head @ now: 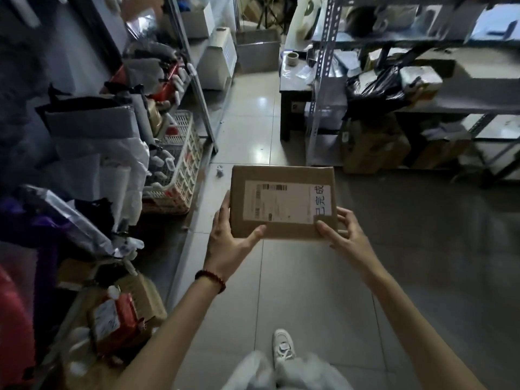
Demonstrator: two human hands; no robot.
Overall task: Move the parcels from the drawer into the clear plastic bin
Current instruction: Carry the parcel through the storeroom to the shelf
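Left grip (232,237) was clamped on the near-left corner of the parcel (282,202): thumb on the top face, fingers along the left edge. Right grip (343,235) was clamped on the near-right corner, thumb on top, fingers curled at the right side. Parcel was held level, label (277,202) up, in the air over the tiled floor (309,277), in the aisle between the shelves (464,104). It touched nothing but the two grips.

Step, my reading: carry leg. Parcel was out of the drawer and not yet in the clear plastic bin. I could pick out neither drawer nor bin in the head view. The white lattice crate (183,164) at left was not clear plastic, so I did not take it for the target.

Next move, as I judged it: find the bin first, walk the parcel over, keep it level in both grips, and lower it inside before letting go.

Counts:
- Parcels in hand: 1
- Grips on it: 2
- Printed label: 1, with 1 white sticker (322,204) at its right end
- Bead bracelet (211,280) on the left wrist: 1
- Shoe (282,347) in view: 1
- Tape roll (292,58) on the dark table (289,80): 1
- Packages on the shelves: too dim and heaped to count
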